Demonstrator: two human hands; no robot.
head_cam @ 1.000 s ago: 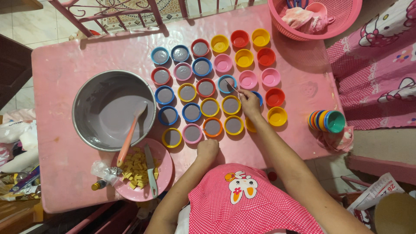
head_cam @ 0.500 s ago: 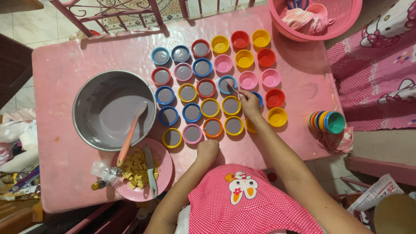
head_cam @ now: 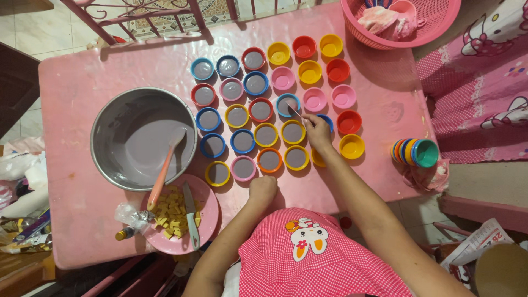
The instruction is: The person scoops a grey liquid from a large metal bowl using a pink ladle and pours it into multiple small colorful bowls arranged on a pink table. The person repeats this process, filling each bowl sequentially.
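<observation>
Left of frame: our big round steel bowl point(head_cam: 142, 137) of grey-purple batter sits on the pink table point(head_cam: 77, 82), a pink-handled ladle point(head_cam: 165, 168) leaning over its lower rim. Risk: the handle overhangs, so a nudge could tip it out and drip batter.

Just below, the pink plate point(head_cam: 179, 217) of yellow cubes carries a knife point(head_cam: 190, 212) and sits close to the table's near edge; an elbow could push it off.

Centre: the small round coloured plastic cups point(head_cam: 258, 110) stand in tight rows, the left ones filled with batter, the right ones empty. They look light, so one bump could slosh several.

Our left hand point(head_cam: 263, 190) rests on the table near the bottom row, fingers curled into a loose fist, holding nothing.

Our right hand point(head_cam: 317, 132) pinches a thin small utensil point(head_cam: 294, 109), fingers narrow on it, tip over the blue-rimmed filled cup point(head_cam: 287, 104). The forearm crosses the yellow cup point(head_cam: 352, 146) row; dragging it could knock cups over.

Right edge: a sideways stack of spare cups point(head_cam: 415, 152) could roll off.
</observation>
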